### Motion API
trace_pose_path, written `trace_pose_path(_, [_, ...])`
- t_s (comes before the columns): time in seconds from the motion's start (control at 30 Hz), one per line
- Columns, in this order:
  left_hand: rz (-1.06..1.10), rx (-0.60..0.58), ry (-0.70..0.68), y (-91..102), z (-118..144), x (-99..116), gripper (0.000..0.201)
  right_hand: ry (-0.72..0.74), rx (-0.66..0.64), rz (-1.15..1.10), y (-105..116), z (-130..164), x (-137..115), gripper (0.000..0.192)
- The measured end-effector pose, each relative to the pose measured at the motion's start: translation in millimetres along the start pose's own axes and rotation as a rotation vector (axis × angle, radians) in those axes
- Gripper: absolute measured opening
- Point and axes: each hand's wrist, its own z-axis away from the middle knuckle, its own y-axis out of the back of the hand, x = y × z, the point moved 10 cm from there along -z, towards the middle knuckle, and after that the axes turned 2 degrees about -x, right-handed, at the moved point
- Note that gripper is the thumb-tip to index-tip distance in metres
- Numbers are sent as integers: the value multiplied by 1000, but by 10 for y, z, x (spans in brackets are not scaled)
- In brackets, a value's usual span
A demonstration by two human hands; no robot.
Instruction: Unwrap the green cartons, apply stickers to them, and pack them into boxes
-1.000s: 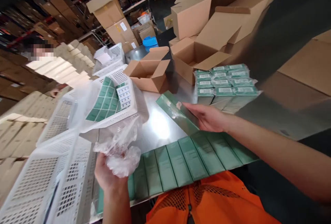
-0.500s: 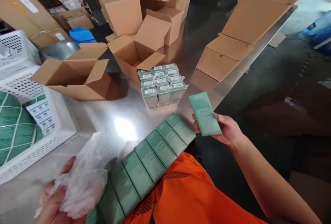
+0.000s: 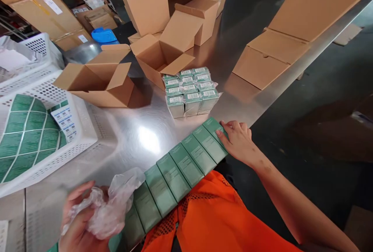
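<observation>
A row of green boxes (image 3: 174, 174) lies side by side along the near edge of the table, close to my orange vest. My right hand (image 3: 237, 141) grips the box at the row's right end, thumb on its upper face and fingers over the far edge. Crumpled clear plastic film (image 3: 116, 201) is bunched in my left hand (image 3: 80, 217), beside the row's left end, part of which it hides. Farther back stands a film-wrapped block of green boxes (image 3: 190, 92) with white barcode labels on top.
Two open cartons, one at left (image 3: 100, 96) and one at centre (image 3: 159, 58), stand behind the wrapped block. A white crate (image 3: 87, 139) holds a tied green bundle (image 3: 29, 139) and a label sheet. An unfolded carton (image 3: 262, 63) lies along the table's right edge (image 3: 291, 75).
My right hand has moved from holding a single green box above the table to the row's right end. The plastic film is still in my left hand, drawn in more tightly.
</observation>
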Motion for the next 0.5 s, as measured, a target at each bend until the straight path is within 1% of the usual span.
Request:
trace_pose_path(0.03, [-34,24,20,6,9,-3,37,12,30,16,62,8,-35,59])
trace_pose_path(0.07, [-64,23,21,-13,15,12,34,27,84,21,167,3,-73,60])
trace_pose_path(0.1, [-90,-6,-6,-64,18,52,29,46,160,17,306,-13,-122,61])
trace_pose_path(0.13, [-110,-57,-62,-141,24,117,25,76,242,7,459,-39,-186,62])
trace_pose_path(0.17, [-126,-123,-144,-238,41,205,26,119,317,-3,607,-75,-268,64])
trace_pose_path(0.23, [-152,-272,-319,-446,117,377,37,235,402,2,813,-182,-478,67])
trace_pose_path(0.27, [-171,-345,-372,-540,161,421,42,296,410,22,857,-248,-590,67])
trace_pose_path(0.3, [-203,-427,-380,-635,198,414,45,353,403,48,867,-313,-692,66])
trace_pose_path(0.37, [-288,-563,-326,-765,250,312,47,433,392,93,831,-410,-834,56])
trace_pose_path(0.43, [-369,-630,-239,-789,275,165,43,472,412,102,786,-439,-875,37])
trace_pose_path(0.5, [-410,-633,-188,-742,290,62,40,484,434,72,758,-405,-831,24])
